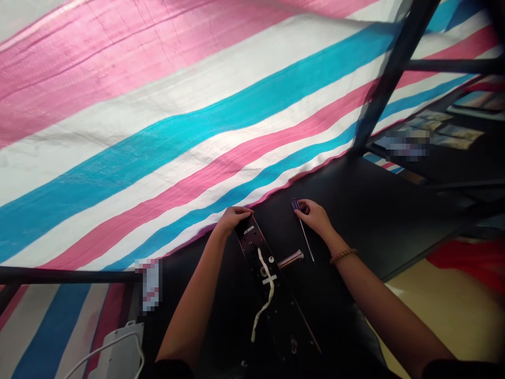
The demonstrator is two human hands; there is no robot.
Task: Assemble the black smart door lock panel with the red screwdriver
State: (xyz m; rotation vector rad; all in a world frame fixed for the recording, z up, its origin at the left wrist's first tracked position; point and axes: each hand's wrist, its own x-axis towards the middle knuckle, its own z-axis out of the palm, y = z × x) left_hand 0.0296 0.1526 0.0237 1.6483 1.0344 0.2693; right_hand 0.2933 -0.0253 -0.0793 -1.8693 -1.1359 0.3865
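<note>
Touching one lock plate [252, 245] and one screwdriver [304, 234], two hands [232, 220] [313, 217] rest.

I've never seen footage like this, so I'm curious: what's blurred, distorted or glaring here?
Head view: one pixelated patch at lower left, another upper right; the striped tarp looks bowed and tilted by the wide lens; the metal lever handle shows slight glare.
</note>
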